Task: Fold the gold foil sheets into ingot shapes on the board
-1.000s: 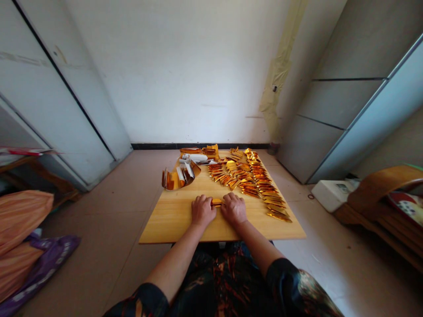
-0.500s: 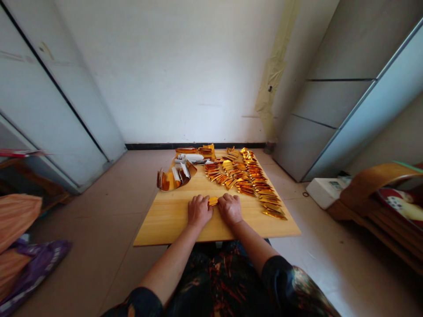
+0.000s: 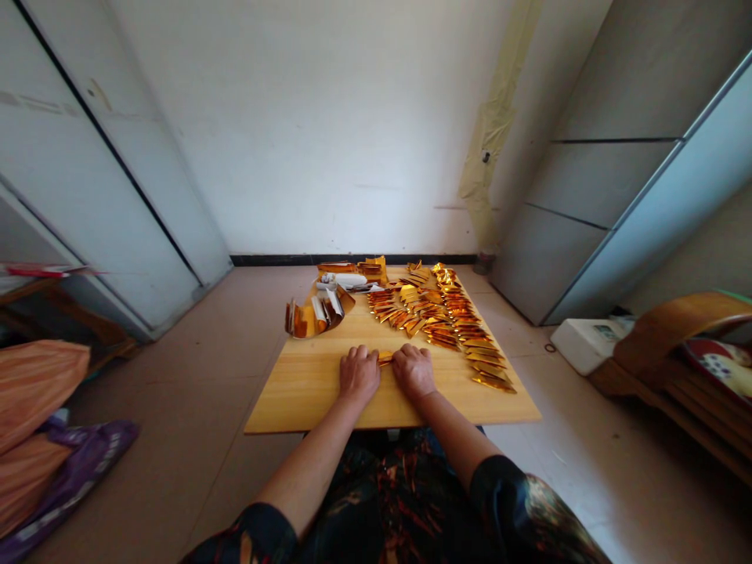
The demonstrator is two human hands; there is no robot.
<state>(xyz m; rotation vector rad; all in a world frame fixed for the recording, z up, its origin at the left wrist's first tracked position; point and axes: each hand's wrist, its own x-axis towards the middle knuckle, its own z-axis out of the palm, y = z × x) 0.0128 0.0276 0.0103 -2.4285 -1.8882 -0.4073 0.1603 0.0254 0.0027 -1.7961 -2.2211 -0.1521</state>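
A person sits at a low wooden counter (image 3: 305,395) and looks down over both forearms at a small piece of gold foil paper (image 3: 385,359) pinned flat against the wood near the counter's near edge, right at the middle. The left hand (image 3: 359,374) and the right hand (image 3: 414,370) lie knuckles up on either side of it, almost touching each other, with the fingers curled down over the foil so that only a thin gold strip shows between them; each hand's grip is closed onto its own end of the paper. The work in hand looks like a fold being pressed or creased (the exact fold is hidden under the fingers). Beyond the hands, on the right half of the counter, rows of folded gold pieces (image 3: 446,321) lie in overlapping lines running away toward the far edge. To the left of these sits a curled stack of unfolded gold sheets (image 3: 316,313), and behind it, at the far edge, a small heap of white and gold items (image 3: 352,276) too small to make out. Judging from this, a next fold would call for lifting the fingertips without letting the slippery foil spring open, and keeping the edges lined up. A pale wall, tall grey cabinet doors and a tiled floor surround the counter.
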